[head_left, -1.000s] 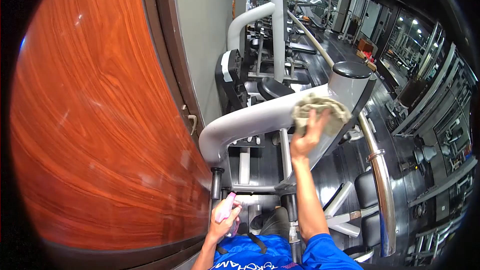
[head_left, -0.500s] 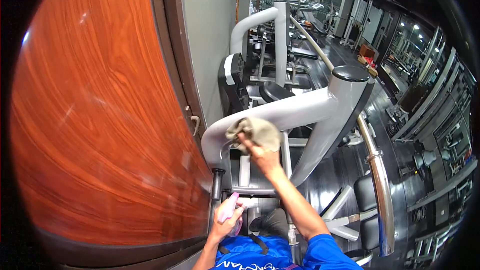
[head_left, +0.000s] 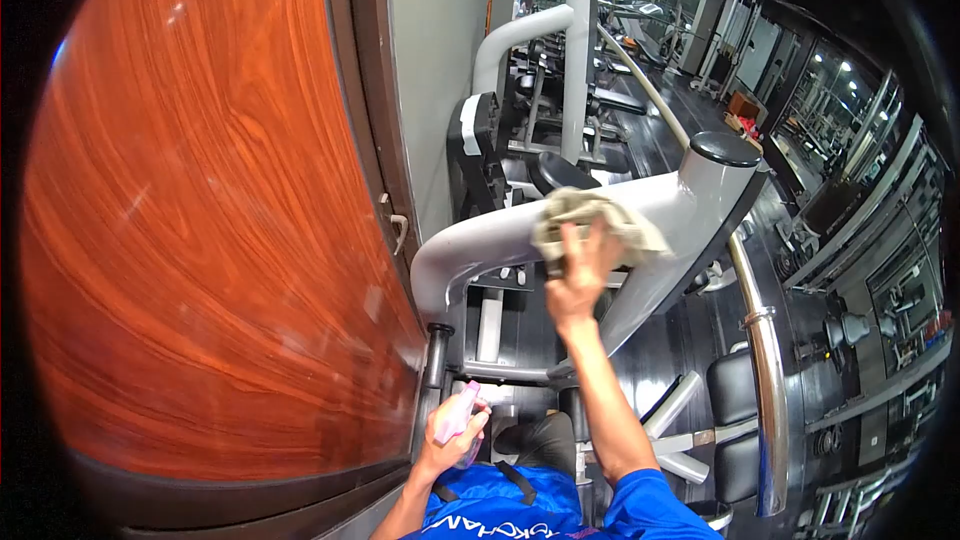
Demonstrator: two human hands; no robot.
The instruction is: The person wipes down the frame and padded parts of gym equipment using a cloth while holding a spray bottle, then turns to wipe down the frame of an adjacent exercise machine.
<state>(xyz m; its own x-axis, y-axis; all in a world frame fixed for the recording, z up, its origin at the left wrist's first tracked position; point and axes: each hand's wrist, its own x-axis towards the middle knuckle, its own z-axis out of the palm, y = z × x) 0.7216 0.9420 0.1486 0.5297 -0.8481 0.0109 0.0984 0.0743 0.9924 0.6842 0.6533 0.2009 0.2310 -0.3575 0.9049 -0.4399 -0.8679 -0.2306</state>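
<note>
My right hand (head_left: 580,275) presses a crumpled beige cloth (head_left: 600,223) against the thick white tube (head_left: 490,240) of a gym machine, near the middle of its bend-to-post span. The fingers lie spread over the cloth. Low in the view, close to my body, my left hand (head_left: 450,445) is wrapped round a pink spray bottle (head_left: 460,415). The tube joins an upright white post with a black round cap (head_left: 725,149) at the right.
A wooden door (head_left: 220,240) with a metal handle (head_left: 400,233) fills the left side. A chrome rail (head_left: 765,390) runs along the right. Black pads (head_left: 735,385) sit beside it, low down. More gym machines and mirrors stand farther back.
From near the post, my right hand slid the cloth left along the tube to the bend, then back right to the middle. My left hand stayed low with the bottle.
</note>
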